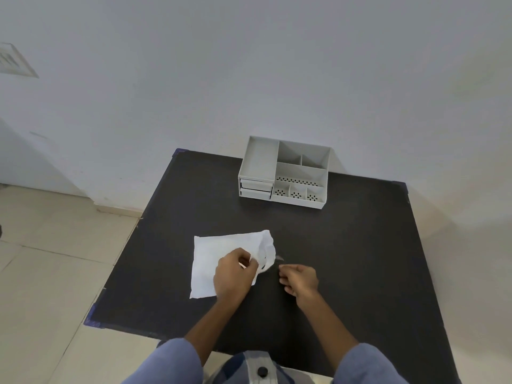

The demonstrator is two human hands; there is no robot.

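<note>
Cloth work at a black table, seen from my own head looking down. A white cloth lies flat near the table's front left, roughly square, its edges running close to parallel with the table's sides. Its right edge is lifted and crumpled into a loose fold.

My left hand rests over the cloth's lower right part, fingers curled, pinching that raised right edge between thumb and fingertips. My right hand sits just beside the fold on its right, on bare table and apart from the cloth. Its fingers are curled toward the fold, and I cannot tell whether they pinch anything.

What matters for the next move, as I judge it: the raised edge stands between my two hands, and most of the cloth stretches away to the left of my grip. My left hand is the nearer one and already has it. Carrying the edge leftward would fold the cloth over itself.

A white desk organiser with open compartments and small drawers stands at the table's far edge, well apart.
</note>
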